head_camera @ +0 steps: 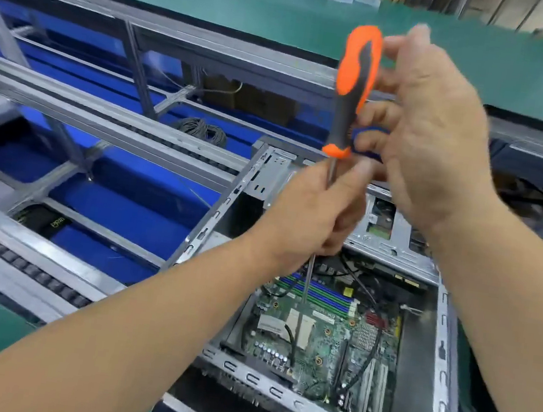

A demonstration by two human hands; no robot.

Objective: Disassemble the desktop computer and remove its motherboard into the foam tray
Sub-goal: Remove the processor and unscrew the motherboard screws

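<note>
1. Your left hand [310,218] is wrapped round the shaft of the screwdriver [353,88], fingers curled tight on the metal just below the orange collar. That grip is closed on the tool.
2. Your right hand [429,147] is up beside the screwdriver's handle, fingers curled. There's a blue-and-black handle [366,142] of a 2nd tool tucked in that hand, so this grip is closed on that; fingertips near the orange top are blurred, can't tell if they touch it.
3. Screwdriver stands approx upright, orange/black handle on top, shaft running down past your left hand toward the motherboard [325,337].
4. Shaft's tip lands near the motherboard's lower left corner, close to the row of capacitors; whether it sits in a screw, can't tell.
5. Motherboard is still inside the computer case [441,349], lying flat at the bottom, green w/ blue and green RAM slots [317,293] at its far end and white expansion slots [373,392] at its near right.
6. Black cables [367,360] trail across the motherboard, one looping by the socket area at its middle left.
7. Metal drive cage [383,234] sits beyond the motherboard, at the case's far end, under your right wrist.
8. Left of the case: conveyor rails [78,118] w/ blue beneath.
9. Beyond the case, a green tabletop [221,2] runs across.
</note>
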